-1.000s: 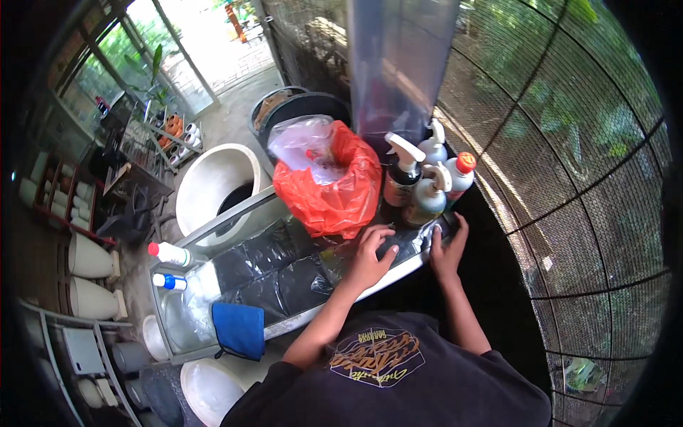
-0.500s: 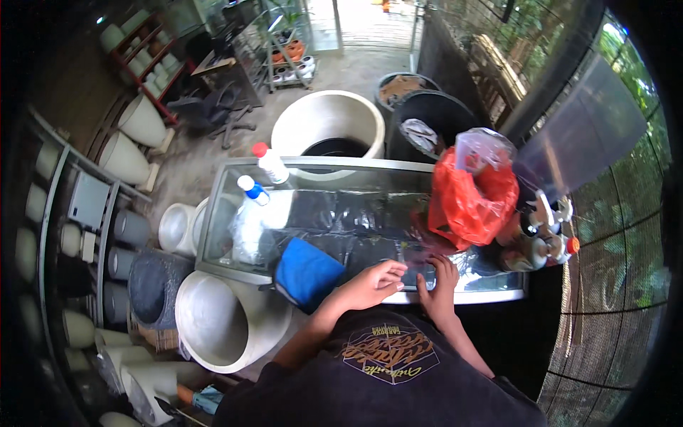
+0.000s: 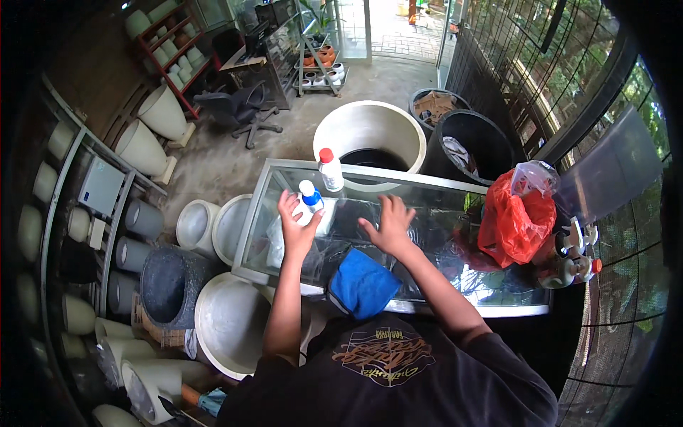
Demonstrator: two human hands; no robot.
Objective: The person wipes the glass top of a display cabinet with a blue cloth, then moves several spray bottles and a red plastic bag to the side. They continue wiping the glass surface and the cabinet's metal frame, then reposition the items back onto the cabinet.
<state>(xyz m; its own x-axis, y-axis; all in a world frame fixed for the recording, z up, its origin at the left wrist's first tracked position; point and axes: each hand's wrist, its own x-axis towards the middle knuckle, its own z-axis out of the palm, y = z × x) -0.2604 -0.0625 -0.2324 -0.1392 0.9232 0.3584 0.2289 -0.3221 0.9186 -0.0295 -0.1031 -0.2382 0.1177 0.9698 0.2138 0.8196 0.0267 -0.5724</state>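
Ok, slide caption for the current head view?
Left hand near blue-and-white bottle, right hand open, both over a glass case.

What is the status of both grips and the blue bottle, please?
Left grip open, close to blue bottle, contact unclear. Right grip open, empty, over glass top. Blue bottle upright; red-capped bottle standing close beyond it.

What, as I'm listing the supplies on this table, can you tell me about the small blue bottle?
The small blue bottle has a blue body and a white cap, which is on. It looks like plastic and seems to stand upright on the glass-topped table, near its left end, beside a larger white bottle. The left hand is open right by it; whether the fingers touch it, I cannot tell.
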